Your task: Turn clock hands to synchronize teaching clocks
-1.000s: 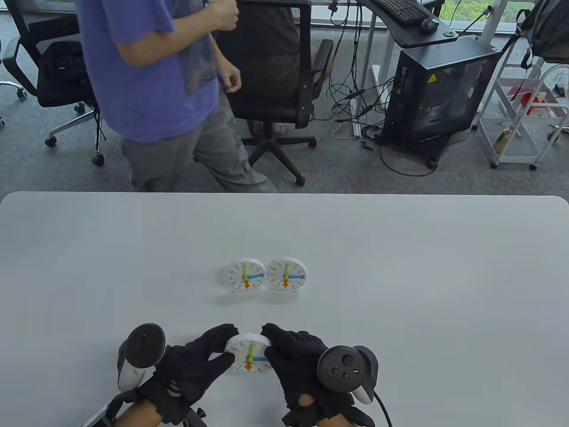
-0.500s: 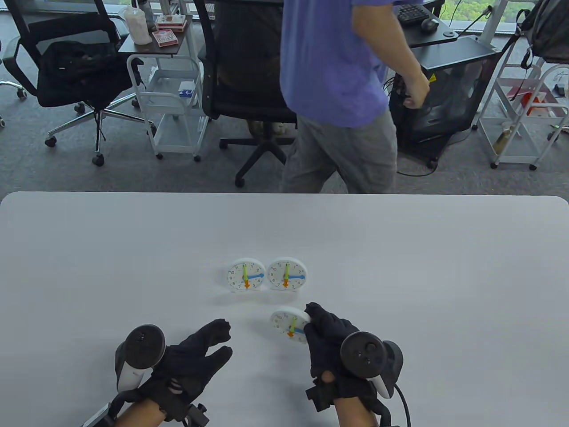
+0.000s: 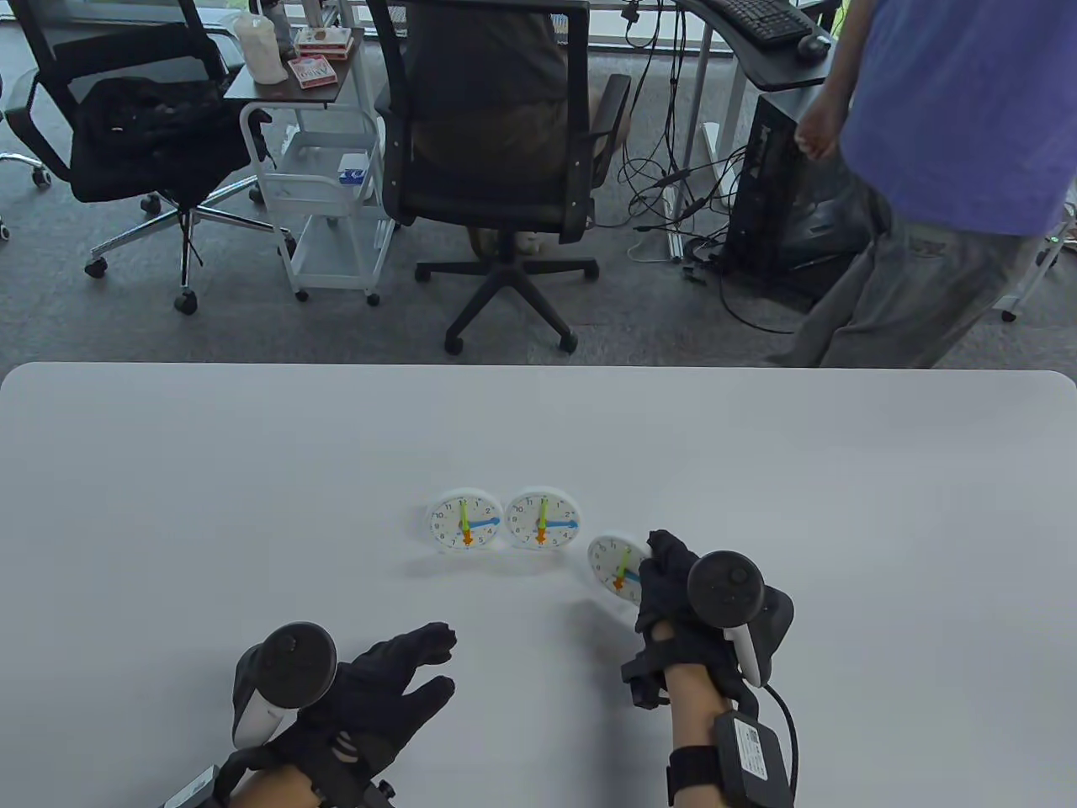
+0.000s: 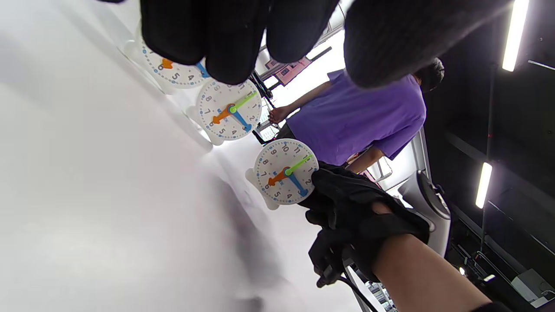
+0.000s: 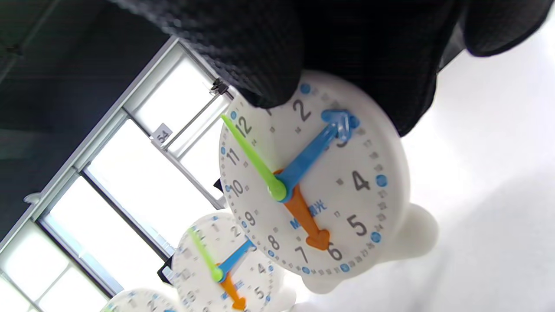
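The third clock (image 3: 612, 567), clamped by right-hand fingers (image 3: 665, 560) at lower right, could topple its neighbour (image 3: 543, 518); left-hand fingers (image 3: 421, 652) are spread apart.

I am seeing two clocks standing side by side at the middle of the table (image 3: 252, 471), the left clock (image 3: 464, 522) just beside the middle clock (image 3: 543, 519). A third clock (image 3: 617, 569) is sitting to their right and slightly nearer me, close to the middle one. My right hand (image 3: 673, 581) is gripping its right edge. My left hand (image 3: 379, 690) is resting well apart, nearer me and to the left.
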